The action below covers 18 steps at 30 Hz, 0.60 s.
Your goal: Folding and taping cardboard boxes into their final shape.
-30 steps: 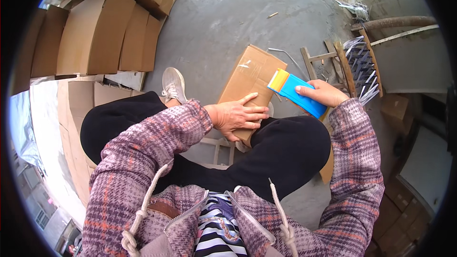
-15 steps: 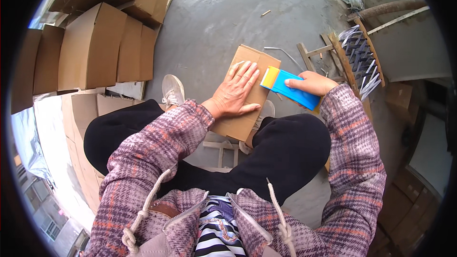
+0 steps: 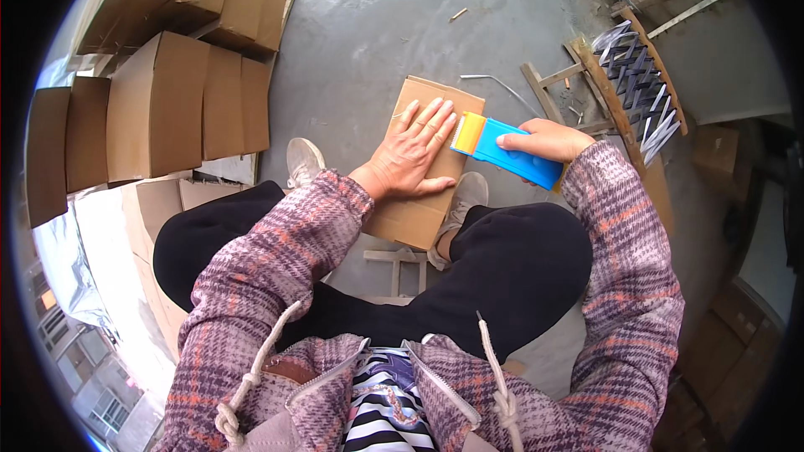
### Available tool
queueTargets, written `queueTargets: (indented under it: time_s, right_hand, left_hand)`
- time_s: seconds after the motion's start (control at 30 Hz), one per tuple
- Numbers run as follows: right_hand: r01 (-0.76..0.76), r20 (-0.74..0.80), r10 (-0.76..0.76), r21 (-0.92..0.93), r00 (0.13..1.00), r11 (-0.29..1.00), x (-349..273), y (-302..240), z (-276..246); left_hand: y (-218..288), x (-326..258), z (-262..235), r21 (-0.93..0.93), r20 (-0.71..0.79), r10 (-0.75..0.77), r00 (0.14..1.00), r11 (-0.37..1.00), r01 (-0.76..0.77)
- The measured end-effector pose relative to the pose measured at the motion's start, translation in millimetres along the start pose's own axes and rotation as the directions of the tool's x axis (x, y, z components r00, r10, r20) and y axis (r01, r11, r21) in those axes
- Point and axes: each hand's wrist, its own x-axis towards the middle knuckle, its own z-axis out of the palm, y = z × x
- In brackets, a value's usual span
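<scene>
A brown cardboard box (image 3: 423, 219) stands between my knees, one long face turned up and its length running away from me. My left hand (image 3: 411, 148) lies flat on that face, fingers spread and pointing to the far end. In my right hand (image 3: 548, 142) is a blue and yellow tape dispenser (image 3: 511, 151), with the thumb on top of its blue body. Its yellow end with the toothed edge points left, close beside the box's right edge. Whether it touches the box, I cannot tell. The fingers under the dispenser are mostly hidden.
Stacked cardboard boxes (image 3: 159, 109) rise at the left. A wooden frame with woven strips (image 3: 641, 84) stands at the right, by some wooden slats (image 3: 557, 84). A small wooden stool (image 3: 395, 261) shows beneath my legs. My shoes (image 3: 303, 161) rest on the grey concrete floor (image 3: 360, 42).
The view has shifted slightly. The dispenser's yellow end has tilted a little and sits slightly farther left and up. My left hand stays flat on the box.
</scene>
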Motion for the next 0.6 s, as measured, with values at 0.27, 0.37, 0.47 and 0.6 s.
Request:
queueTargets:
  time_s: [0.27, 0.37, 0.47, 0.6]
  right_hand:
    - [0.144, -0.155, -0.178, -0.21, 0.972, 0.967, 22.8, 32.4, 3.4]
    - [0.186, -0.125, -0.211, -0.183, 0.969, 0.965, 19.4, 33.1, 4.1]
    - [0.231, -0.174, -0.261, -0.175, 0.95, 0.957, 20.2, 43.2, 5.8]
    - [0.288, -0.154, -0.31, -0.149, 0.938, 0.946, 26.7, 53.2, 7.5]
  left_hand:
    - [0.5, 6.9, -3.7, 0.032, 0.067, 0.012, 0.998, 0.999, -0.014]
    - [1.7, 8.0, -4.3, 0.033, 0.081, 0.006, 0.997, 0.999, -0.008]
    - [4.1, 11.6, -3.7, 0.038, 0.1, -0.003, 0.995, 0.999, -0.001]
    - [5.0, 10.9, -2.8, 0.052, 0.114, -0.01, 0.993, 0.999, 0.004]
